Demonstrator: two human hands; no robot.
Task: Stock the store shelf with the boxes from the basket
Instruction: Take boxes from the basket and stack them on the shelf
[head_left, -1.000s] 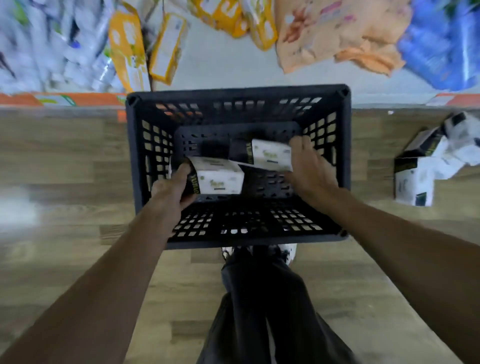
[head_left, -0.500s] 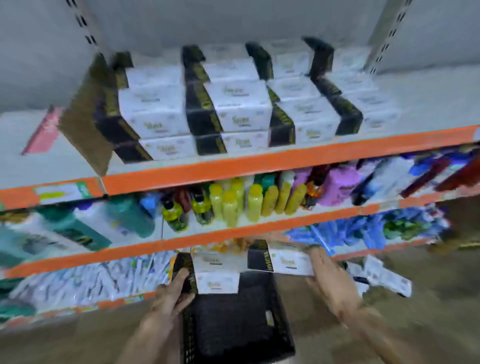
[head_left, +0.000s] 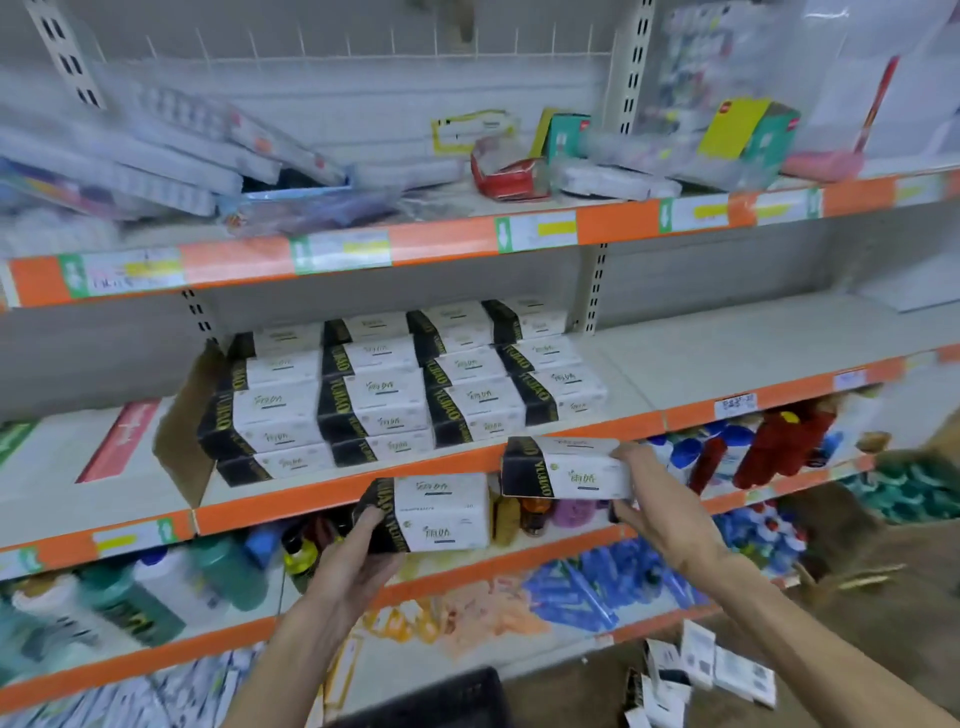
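L box (head_left: 441, 514) beside R box (head_left: 576, 470), before stack (head_left: 395, 400) on shelf (head_left: 727, 358).

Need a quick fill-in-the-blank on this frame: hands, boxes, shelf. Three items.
1. The left hand and the right hand each grip ____ box.
2. The right hand's box is held ____ than the left hand's box.
3. Under the stacked boxes, the shelf edge is coloured ____.
Missing words: one; higher; orange.
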